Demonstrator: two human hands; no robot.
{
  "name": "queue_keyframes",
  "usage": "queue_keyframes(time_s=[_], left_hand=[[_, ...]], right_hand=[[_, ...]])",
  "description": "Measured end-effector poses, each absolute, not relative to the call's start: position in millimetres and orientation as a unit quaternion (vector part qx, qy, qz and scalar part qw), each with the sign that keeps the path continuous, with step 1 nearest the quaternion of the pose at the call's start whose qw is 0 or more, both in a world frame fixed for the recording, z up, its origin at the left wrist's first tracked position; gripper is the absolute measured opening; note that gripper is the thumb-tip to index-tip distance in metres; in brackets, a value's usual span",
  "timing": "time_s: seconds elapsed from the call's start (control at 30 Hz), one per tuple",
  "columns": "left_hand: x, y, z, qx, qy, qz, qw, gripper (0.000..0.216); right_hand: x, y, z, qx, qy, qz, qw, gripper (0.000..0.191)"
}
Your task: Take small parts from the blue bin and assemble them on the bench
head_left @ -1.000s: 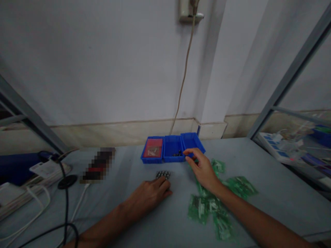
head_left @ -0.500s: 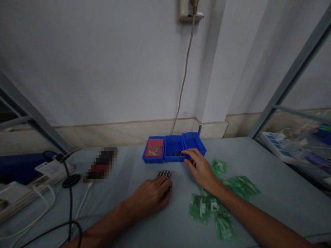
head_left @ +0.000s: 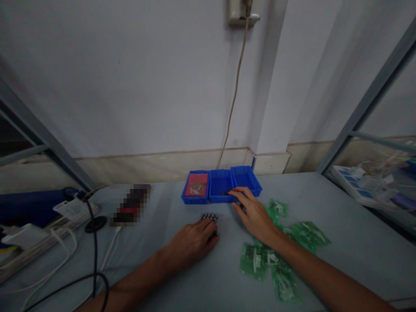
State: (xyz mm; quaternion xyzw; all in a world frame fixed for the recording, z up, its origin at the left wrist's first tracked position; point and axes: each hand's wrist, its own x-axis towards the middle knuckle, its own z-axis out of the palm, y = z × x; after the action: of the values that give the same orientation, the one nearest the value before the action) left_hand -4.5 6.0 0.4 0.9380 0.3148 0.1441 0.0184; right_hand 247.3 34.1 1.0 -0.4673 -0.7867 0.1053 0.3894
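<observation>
My left hand (head_left: 196, 237) rests low on the table with its fingers curled in. Small shiny metal parts (head_left: 209, 217) lie in a tight cluster just beyond its fingertips, and a few show between thumb and forefinger. At the front right of the middle blue bin (head_left: 221, 177), my right hand (head_left: 253, 214) has its fingertips over the rim, thumb apart from the fingers. A few small dark metal parts (head_left: 225, 193) lie in that bin beside those fingertips. Nothing held shows in the right hand.
The left blue bin (head_left: 195, 200) holds a red sheet and a small clear bag. Another blue bin (head_left: 245, 177) stands right. Green plastic bags (head_left: 253, 261) lie under and beside my right forearm. A blurred-out object (head_left: 131, 206), cables (head_left: 95, 251) and a power strip (head_left: 48, 238) are left.
The view has shifted slightly, so everything sits a little further right. Both hands keep nearly the same places at the metal parts and the middle bin.
</observation>
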Motion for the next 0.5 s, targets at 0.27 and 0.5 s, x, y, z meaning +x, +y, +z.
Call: queue_keyframes(time_s=[0.27, 0.5], left_hand=[[-5.0, 4.8, 3.6, 0.935, 0.317, 0.157, 0.028, 0.016], [-5.4, 6.2, 3.2, 0.939, 0.319, 0.129, 0.023, 0.021]], right_hand=[[244.8, 27.7, 10.4, -0.457, -0.783, 0.120, 0.405, 0.027], [237.5, 11.7, 15.2, -0.369, -0.855, 0.216, 0.292, 0.009]])
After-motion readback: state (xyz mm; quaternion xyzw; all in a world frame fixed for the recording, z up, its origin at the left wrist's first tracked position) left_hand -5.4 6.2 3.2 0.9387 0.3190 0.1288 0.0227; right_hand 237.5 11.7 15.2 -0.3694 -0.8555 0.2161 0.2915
